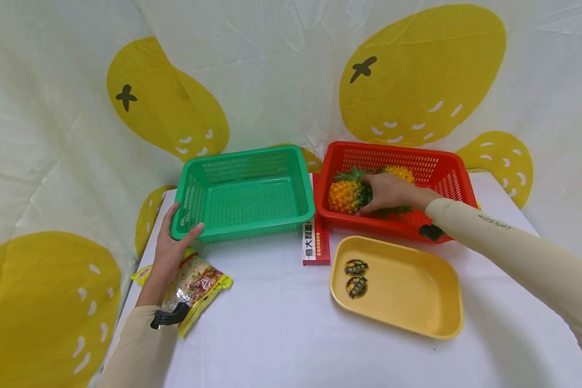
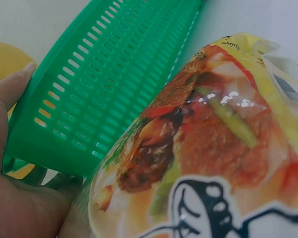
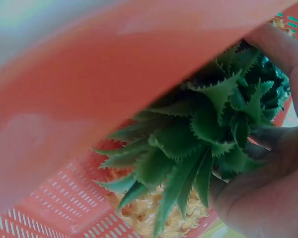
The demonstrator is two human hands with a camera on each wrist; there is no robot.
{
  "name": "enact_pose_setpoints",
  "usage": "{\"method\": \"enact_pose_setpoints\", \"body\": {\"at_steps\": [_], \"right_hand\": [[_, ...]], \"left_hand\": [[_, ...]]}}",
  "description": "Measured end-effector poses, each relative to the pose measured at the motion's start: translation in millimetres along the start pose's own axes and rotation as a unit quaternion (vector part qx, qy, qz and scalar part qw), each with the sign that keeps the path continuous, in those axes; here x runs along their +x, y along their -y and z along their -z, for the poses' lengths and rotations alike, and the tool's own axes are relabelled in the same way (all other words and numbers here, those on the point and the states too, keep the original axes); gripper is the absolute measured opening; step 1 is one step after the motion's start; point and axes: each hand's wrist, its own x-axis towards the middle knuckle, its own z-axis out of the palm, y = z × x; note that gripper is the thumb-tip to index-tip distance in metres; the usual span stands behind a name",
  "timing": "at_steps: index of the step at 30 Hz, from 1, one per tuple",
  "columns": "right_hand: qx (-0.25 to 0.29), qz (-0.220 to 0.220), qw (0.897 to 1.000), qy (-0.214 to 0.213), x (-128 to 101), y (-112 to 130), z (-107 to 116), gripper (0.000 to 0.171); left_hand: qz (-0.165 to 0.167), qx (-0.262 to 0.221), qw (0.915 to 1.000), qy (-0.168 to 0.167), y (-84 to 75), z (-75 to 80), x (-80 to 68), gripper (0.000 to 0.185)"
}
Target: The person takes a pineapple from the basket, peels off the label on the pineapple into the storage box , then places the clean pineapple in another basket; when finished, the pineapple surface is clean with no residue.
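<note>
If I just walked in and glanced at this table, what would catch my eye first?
Probably the right hand gripping a pineapple by its leafy crown inside the red basket. Beside it, the left hand holds the corner of an empty green basket, with a yellow tray in front.

Open tabletop (image 1: 281, 328) lies near-side of the yellow tray (image 1: 397, 285). Red box (image 1: 316, 245) fills the gap between green basket (image 1: 244, 194) and red basket (image 1: 397, 186); snack packet (image 1: 199, 285) blocks the tray's left.

The green basket (image 1: 244, 194) stands empty and upright on the table. The pineapple (image 1: 345, 195), orange-yellow with a green crown, lies on its side in the red basket (image 1: 446, 178), beside another pineapple (image 1: 396, 173).
</note>
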Motion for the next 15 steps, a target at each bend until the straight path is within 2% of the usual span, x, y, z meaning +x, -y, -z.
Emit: {"method": "enact_pose_setpoints", "body": {"at_steps": [5, 11, 15], "right_hand": [[-0.030, 0.019, 0.999, 0.009, 0.0, -2.4, -5.8, 0.091], [-0.025, 0.019, 0.999, 0.018, -1.0, -2.2, -5.2, 0.091], [-0.027, 0.036, 0.999, 0.024, -2.6, -1.3, 0.8, 0.091]], "left_hand": [[0.002, -0.001, 1.0000, 0.002, 1.9, 1.2, 1.6, 0.096], [0.004, -0.003, 1.0000, 0.002, 2.2, 1.1, 2.2, 0.096], [0.004, -0.001, 1.0000, 0.002, 2.1, 1.6, 1.6, 0.096]]}}
